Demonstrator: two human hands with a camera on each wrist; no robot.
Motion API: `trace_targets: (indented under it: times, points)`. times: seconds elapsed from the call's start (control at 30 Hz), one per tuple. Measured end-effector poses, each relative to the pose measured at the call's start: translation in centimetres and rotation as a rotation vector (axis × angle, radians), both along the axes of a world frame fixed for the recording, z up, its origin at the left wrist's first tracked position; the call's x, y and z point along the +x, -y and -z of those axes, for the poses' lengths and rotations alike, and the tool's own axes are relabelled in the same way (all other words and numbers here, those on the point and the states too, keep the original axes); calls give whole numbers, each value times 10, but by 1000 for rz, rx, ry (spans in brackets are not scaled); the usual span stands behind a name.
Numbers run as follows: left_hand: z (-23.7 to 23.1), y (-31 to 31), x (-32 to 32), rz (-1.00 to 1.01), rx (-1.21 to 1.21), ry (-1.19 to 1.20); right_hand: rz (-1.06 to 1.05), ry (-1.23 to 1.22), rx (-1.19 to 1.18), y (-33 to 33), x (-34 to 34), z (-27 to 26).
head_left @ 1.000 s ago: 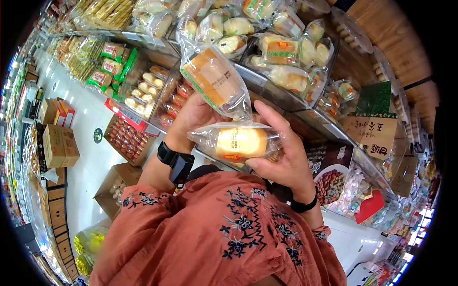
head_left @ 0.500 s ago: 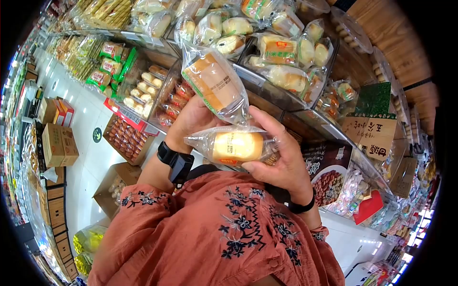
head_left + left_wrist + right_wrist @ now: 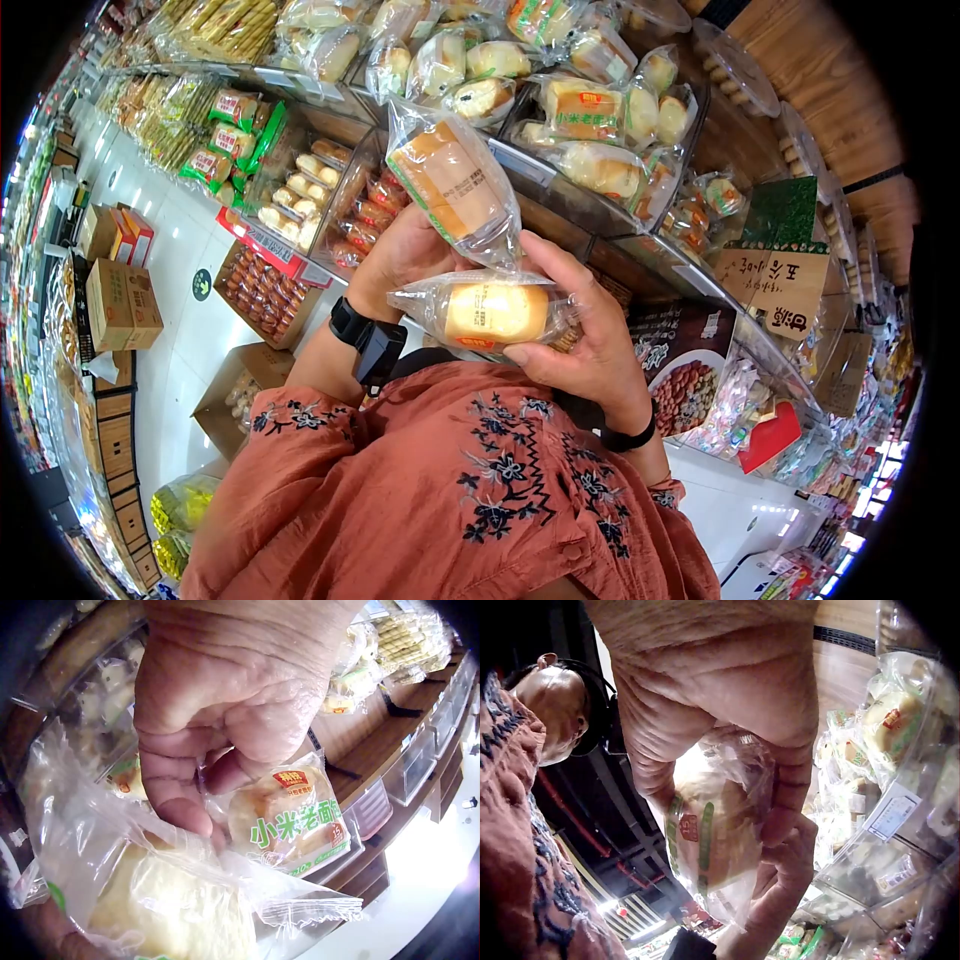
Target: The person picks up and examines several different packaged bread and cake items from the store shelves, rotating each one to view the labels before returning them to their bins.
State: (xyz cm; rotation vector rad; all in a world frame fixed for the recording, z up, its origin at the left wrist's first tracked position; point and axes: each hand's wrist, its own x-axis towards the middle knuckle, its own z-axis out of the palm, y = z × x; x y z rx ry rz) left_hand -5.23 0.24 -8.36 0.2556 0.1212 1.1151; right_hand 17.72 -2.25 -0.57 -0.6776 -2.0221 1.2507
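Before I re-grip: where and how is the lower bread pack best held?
Probably the right end, from the right, thumb on near side, as the right hand has it: the lower bread pack lies crosswise, bulky in the middle, its left end just loose wrapper, likely to slip.

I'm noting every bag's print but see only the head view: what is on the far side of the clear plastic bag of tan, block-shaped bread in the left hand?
Observer: The left wrist view shows a red label above green characters on that tan-bread bag.

Operator: And the hidden side of the clear plastic bag of pale yellow, rounded bread in the right hand?

Observer: The right wrist view shows a small red patch beside a green stripe there.

Operator: What is overhead?

Observer: A dark ceiling, visible in the right wrist view.
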Motion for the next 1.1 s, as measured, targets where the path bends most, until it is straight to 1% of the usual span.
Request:
trace_targets:
  times: [0.1, 0.4, 0.6, 0.8, 0.9, 1.0, 1.1]
  points:
    - [-14, 10, 4, -85, -32, -68, -6, 1, 1, 0, 0, -1]
    - [-1, 3, 3, -48, -11, -65, -6, 15, 4, 1, 0, 0]
    - [-1, 4, 3, -43, -39, -58, 7, 23, 23, 1, 1, 0]
    - [-1, 4, 7, -37, -14, -53, 19, 23, 19, 2, 2, 0]
    - [-1, 4, 8, -35, -48, -26, 22, 22, 12, 2, 3, -1]
    - [4, 3, 7, -21, -25, -34, 15, 27, 71, 1, 4, 1]
    - [-4, 5, 8, -7, -85, -70, 37, 19, 21, 1, 5, -1]
